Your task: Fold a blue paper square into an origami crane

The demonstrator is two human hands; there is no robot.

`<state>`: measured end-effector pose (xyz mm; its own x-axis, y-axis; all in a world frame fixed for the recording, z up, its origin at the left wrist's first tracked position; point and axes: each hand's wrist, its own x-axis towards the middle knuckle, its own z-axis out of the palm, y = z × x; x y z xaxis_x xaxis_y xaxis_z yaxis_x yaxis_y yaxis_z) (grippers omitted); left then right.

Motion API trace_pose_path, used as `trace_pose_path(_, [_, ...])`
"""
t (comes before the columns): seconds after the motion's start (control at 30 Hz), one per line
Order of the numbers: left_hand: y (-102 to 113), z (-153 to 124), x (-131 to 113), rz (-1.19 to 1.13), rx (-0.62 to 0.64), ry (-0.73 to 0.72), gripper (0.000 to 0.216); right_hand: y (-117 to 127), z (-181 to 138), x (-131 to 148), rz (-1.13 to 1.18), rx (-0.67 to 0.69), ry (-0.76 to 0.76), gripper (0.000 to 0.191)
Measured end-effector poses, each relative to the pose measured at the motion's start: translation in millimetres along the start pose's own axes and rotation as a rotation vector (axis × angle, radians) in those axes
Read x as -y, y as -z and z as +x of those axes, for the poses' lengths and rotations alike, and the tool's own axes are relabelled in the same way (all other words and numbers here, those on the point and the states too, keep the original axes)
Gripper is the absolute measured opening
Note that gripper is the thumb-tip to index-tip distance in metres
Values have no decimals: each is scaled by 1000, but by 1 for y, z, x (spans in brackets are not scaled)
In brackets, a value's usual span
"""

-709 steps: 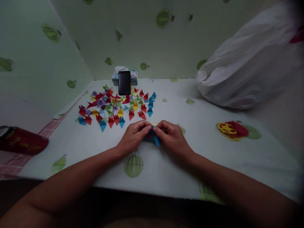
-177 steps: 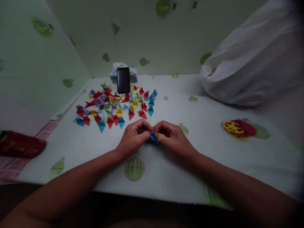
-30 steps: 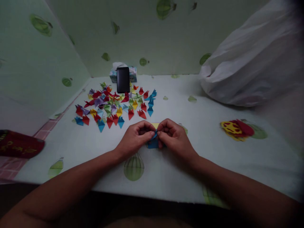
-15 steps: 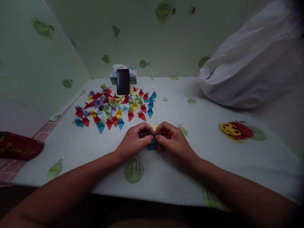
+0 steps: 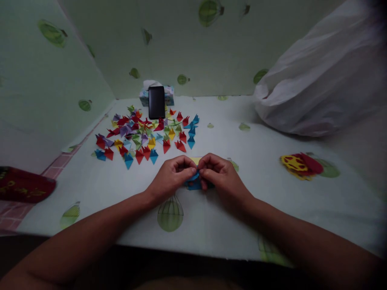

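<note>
Blue piece [image 5: 196,176]: between the two hands, above blue paper [image 5: 195,186]
Left hand [image 5: 177,171]: pinching it, thumb to fingers
Right hand [image 5: 218,171]: pinching too — just beside the left
Change: more blue shows below the left thumb than half a second ago — apparently still being shaped
Folded pieces [image 5: 151,142]: spread beyond

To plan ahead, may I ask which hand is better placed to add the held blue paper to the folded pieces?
Probably the left hand: it pinches the blue paper and sits nearer the folded pieces than the right hand.
</note>
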<state>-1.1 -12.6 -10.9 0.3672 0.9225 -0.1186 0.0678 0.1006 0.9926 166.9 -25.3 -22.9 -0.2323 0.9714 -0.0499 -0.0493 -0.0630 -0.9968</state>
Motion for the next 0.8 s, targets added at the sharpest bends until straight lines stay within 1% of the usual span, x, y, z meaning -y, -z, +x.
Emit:
trace_pose_path(0.27, [-1,2,2,17,-39,32,19,0,1,0,-35,-10,-3,6])
trace_pose_path(0.43, [-1,3,1,65,-52,71,13,-2,2,-2,-54,-5,-1,6])
trace_pose_path(0.6, [0,3,2,29,-68,102,13,-3,2,-2,-47,25,4,7])
trace_pose_path(0.63, [1,3,3,12,-76,105,14,-2,1,-1,-43,14,20,9])
trace_pose_path(0.7, [1,4,4,-36,-90,124,16,2,1,4,-34,-76,104,13])
trace_pose_path(0.8, [0,4,6,-110,-102,175,18,11,0,14,-54,-353,346,14])
